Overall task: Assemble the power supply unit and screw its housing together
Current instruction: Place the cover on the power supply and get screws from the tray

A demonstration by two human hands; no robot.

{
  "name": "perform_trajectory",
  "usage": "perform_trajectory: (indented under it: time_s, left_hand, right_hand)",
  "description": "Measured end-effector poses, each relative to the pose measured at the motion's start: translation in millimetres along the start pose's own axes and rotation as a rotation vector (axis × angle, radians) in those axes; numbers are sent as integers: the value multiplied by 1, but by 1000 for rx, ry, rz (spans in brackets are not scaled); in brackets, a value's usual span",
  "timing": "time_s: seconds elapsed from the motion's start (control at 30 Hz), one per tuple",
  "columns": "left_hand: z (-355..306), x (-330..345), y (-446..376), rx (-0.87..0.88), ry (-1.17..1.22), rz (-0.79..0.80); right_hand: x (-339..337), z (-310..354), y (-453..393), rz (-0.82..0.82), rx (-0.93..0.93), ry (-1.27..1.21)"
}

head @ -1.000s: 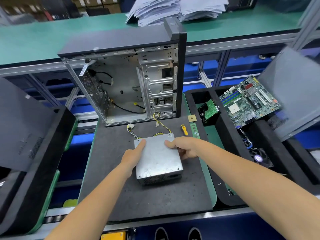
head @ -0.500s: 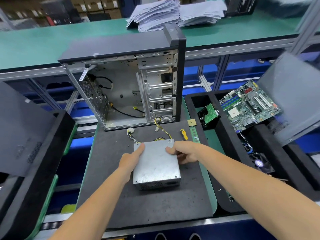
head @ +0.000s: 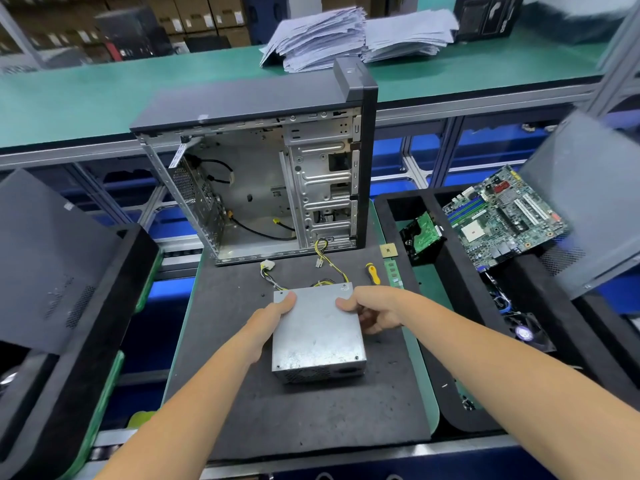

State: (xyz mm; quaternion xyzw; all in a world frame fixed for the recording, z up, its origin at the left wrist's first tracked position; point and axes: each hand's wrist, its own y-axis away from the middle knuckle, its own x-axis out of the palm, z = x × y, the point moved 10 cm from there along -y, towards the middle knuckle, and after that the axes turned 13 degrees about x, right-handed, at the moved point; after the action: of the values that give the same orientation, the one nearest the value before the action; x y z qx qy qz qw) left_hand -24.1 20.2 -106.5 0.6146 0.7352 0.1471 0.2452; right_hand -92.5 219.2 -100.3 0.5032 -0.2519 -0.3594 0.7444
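- Head view: my left hand (head: 268, 318) and right hand (head: 372, 308) grip the power supply unit (head: 317, 336) on the black mat (head: 311, 417).
- Open computer case (head: 263, 181) stands at twelve o'clock, yellow screwdriver (head: 373, 273) at one o'clock.

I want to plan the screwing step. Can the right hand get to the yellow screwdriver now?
Probably yes: the yellow screwdriver lies uncovered on the mat just beyond the right hand, but that hand must first release the power supply.

Grey power supply (head: 317, 332) (flat, wired)
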Motion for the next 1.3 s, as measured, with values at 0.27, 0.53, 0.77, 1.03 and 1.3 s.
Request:
perform_trajectory:
  time_s: [0.27,0.53,0.77,1.03,1.3]
  left_hand:
    - [1,3,2,3,14,-4]
    - [3,1,2,-17,35,-25]
    - [4,-2,1,-19,57,-43]
    - [5,3,0,-13,64,-89]
    - [5,3,4,-11,0,-88]
  right_hand:
    - [-30,54,22,-396,-256,211]
    - [-26,80,21,-499,-184,479]
    - [-19,87,11,-536,-176,485]
    - [-15,85,12,-432,-194,386]
    - [-18,54,14,-297,-197,104]
